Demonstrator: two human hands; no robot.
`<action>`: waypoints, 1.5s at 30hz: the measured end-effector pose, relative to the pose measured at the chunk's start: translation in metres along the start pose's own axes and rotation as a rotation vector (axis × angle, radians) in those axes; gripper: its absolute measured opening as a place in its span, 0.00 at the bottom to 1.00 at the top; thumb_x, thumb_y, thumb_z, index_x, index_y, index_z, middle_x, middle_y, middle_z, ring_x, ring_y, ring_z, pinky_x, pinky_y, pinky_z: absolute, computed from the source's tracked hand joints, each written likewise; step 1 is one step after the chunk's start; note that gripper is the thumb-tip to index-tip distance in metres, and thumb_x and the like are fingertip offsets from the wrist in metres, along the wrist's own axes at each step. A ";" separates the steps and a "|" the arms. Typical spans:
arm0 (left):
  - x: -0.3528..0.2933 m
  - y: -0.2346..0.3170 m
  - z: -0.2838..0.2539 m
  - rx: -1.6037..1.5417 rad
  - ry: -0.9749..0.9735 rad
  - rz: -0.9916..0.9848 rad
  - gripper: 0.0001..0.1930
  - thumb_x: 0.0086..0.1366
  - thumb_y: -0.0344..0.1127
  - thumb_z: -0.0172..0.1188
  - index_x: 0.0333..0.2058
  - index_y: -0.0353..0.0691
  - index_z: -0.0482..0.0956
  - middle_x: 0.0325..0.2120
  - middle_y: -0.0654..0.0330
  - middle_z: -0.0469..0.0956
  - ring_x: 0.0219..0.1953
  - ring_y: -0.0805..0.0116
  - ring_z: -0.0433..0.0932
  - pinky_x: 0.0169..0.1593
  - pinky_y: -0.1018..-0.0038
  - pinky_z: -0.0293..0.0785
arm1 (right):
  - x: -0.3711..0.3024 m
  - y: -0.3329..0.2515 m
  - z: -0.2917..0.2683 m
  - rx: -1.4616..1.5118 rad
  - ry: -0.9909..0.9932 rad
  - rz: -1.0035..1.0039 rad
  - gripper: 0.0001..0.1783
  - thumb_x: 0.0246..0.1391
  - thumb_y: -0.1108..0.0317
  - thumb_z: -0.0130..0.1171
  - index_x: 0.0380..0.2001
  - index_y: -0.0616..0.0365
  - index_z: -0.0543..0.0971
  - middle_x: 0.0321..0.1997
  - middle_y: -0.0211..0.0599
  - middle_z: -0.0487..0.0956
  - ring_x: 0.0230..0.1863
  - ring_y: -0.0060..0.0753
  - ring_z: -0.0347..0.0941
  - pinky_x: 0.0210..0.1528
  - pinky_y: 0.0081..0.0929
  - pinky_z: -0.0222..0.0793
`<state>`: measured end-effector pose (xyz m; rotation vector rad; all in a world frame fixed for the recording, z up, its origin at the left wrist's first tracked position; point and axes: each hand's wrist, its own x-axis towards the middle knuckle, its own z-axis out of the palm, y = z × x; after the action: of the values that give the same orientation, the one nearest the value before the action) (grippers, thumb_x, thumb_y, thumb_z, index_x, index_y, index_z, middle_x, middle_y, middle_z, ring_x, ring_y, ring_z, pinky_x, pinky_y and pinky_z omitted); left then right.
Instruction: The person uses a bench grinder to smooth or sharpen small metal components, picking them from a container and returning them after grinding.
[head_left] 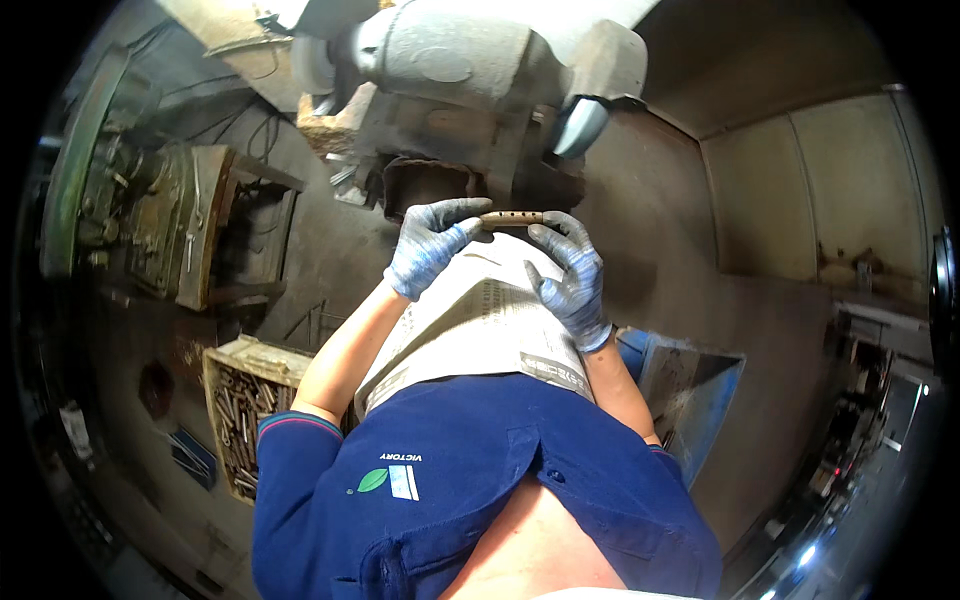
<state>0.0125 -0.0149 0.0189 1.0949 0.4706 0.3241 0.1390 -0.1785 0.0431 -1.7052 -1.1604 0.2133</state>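
Note:
A short brownish metal bar with a row of small dark holes is held level between my two hands, above my lap. My left hand, in a grey-blue work glove, pinches its left end between thumb and fingers. At the other end, my right hand, gloved alike, grips the bar with its upper fingers while the lower ones spread away. Just beyond the bar stands a bench grinder, with a grinding wheel at its right side. Sheets of newspaper cover my lap beneath both hands.
On my left is a wooden box full of rusty metal pieces. A blue metal bin stands on my right. Farther left is a green machine beside a metal-framed stand. Pale panels line the right side.

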 end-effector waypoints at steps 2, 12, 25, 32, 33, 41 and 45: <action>0.014 -0.009 0.006 -0.006 -0.065 -0.036 0.15 0.60 0.25 0.56 0.47 0.28 0.73 0.37 0.51 0.78 0.36 0.69 0.79 0.41 0.77 0.77 | -0.014 0.024 0.003 0.132 0.094 0.103 0.17 0.39 0.77 0.66 0.38 0.65 0.78 0.45 0.44 0.73 0.45 0.38 0.72 0.48 0.26 0.68; 0.063 -0.035 0.031 -0.092 -0.082 -0.044 0.10 0.60 0.27 0.58 0.40 0.31 0.76 0.33 0.58 0.79 0.31 0.77 0.76 0.36 0.80 0.76 | -0.024 0.028 -0.010 -0.101 0.285 0.067 0.16 0.44 0.79 0.59 0.40 0.61 0.79 0.47 0.41 0.73 0.50 0.37 0.69 0.53 0.26 0.63; 0.097 -0.066 0.041 0.260 0.202 0.123 0.07 0.58 0.28 0.60 0.35 0.33 0.80 0.24 0.65 0.79 0.24 0.83 0.72 0.29 0.84 0.70 | 0.003 0.086 -0.017 -0.063 0.265 0.055 0.15 0.44 0.81 0.60 0.39 0.60 0.80 0.44 0.41 0.75 0.48 0.37 0.71 0.51 0.26 0.66; 0.114 -0.063 0.049 0.011 0.166 0.004 0.09 0.59 0.26 0.58 0.38 0.29 0.78 0.30 0.58 0.80 0.30 0.74 0.78 0.37 0.79 0.75 | 0.004 0.118 -0.017 0.121 0.254 0.167 0.11 0.50 0.81 0.54 0.37 0.63 0.80 0.44 0.39 0.75 0.49 0.30 0.71 0.52 0.23 0.66; 0.117 -0.064 0.049 -0.007 0.165 -0.005 0.09 0.59 0.26 0.58 0.38 0.28 0.78 0.30 0.58 0.80 0.30 0.74 0.78 0.37 0.79 0.76 | 0.004 0.124 -0.015 0.134 0.257 0.156 0.10 0.50 0.82 0.53 0.36 0.63 0.80 0.44 0.39 0.75 0.49 0.30 0.71 0.51 0.23 0.67; 0.126 -0.090 0.049 -0.222 0.181 -0.079 0.07 0.59 0.25 0.57 0.36 0.29 0.77 0.30 0.57 0.79 0.30 0.72 0.78 0.37 0.77 0.78 | 0.004 0.150 -0.017 0.116 0.244 0.169 0.09 0.51 0.80 0.55 0.37 0.64 0.79 0.42 0.39 0.76 0.45 0.31 0.73 0.49 0.24 0.69; 0.136 -0.106 0.059 -0.174 0.272 -0.023 0.06 0.60 0.24 0.56 0.36 0.29 0.78 0.29 0.57 0.79 0.30 0.71 0.78 0.38 0.76 0.77 | 0.008 0.163 -0.014 0.260 0.324 0.259 0.09 0.47 0.79 0.60 0.35 0.62 0.80 0.38 0.38 0.79 0.43 0.29 0.74 0.46 0.23 0.68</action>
<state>0.1616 -0.0406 -0.0825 0.8791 0.6827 0.4875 0.2482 -0.1842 -0.0793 -1.5831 -0.6442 0.2263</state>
